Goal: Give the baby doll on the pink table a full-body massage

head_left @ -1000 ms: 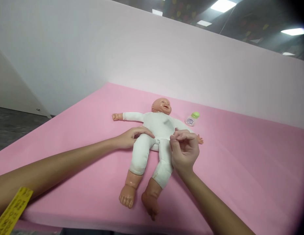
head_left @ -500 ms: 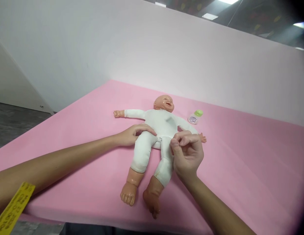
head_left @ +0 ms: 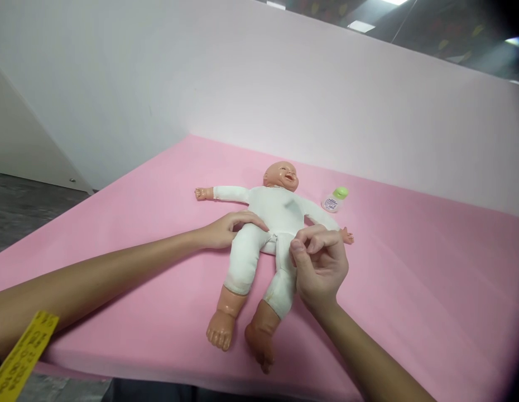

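A baby doll (head_left: pixel 274 209) with a white cloth body and hard plastic head, hands and feet lies on its back, feet toward me. My left hand (head_left: pixel 226 228) is at the doll's hip on the left side, fingers over the top of the thigh and lower belly, holding it there. In front of the doll's other thigh, my right hand (head_left: pixel 324 259) is closed in a pinch, thumb against the curled fingers. Whatever may be between those fingertips is too small or hidden to make out.
The doll lies on a pink-covered table (head_left: pixel 389 312) against a white wall (head_left: pixel 243 78). A small clear bottle with a green cap (head_left: pixel 335 200) lies by the doll's arm on the right. A yellow printed strip (head_left: pixel 25 357) hangs at my left forearm.
Both hands keep the same pose and place on the doll. The whole view has shifted very slightly.
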The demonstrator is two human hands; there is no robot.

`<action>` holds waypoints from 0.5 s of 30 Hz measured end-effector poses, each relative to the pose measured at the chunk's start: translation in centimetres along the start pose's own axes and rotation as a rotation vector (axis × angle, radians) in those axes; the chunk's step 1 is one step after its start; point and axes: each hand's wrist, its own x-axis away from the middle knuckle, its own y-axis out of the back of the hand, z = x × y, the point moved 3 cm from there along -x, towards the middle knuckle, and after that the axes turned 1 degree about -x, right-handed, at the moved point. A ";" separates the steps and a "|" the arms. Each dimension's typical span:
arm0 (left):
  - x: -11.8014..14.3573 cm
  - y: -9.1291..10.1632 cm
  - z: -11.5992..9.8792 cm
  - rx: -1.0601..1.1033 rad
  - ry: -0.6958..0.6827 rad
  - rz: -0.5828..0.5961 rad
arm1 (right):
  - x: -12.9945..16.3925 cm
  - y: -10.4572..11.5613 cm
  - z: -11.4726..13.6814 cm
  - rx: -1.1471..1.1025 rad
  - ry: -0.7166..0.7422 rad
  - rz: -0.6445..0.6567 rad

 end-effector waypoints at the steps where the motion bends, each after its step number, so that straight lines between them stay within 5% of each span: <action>1: 0.0 0.0 0.0 0.000 0.001 0.000 | 0.0 0.0 0.0 -0.006 -0.003 0.001; 15: 0.0 0.0 -0.1 0.015 0.007 0.004 | 0.2 0.1 -0.3 -0.125 -0.031 0.023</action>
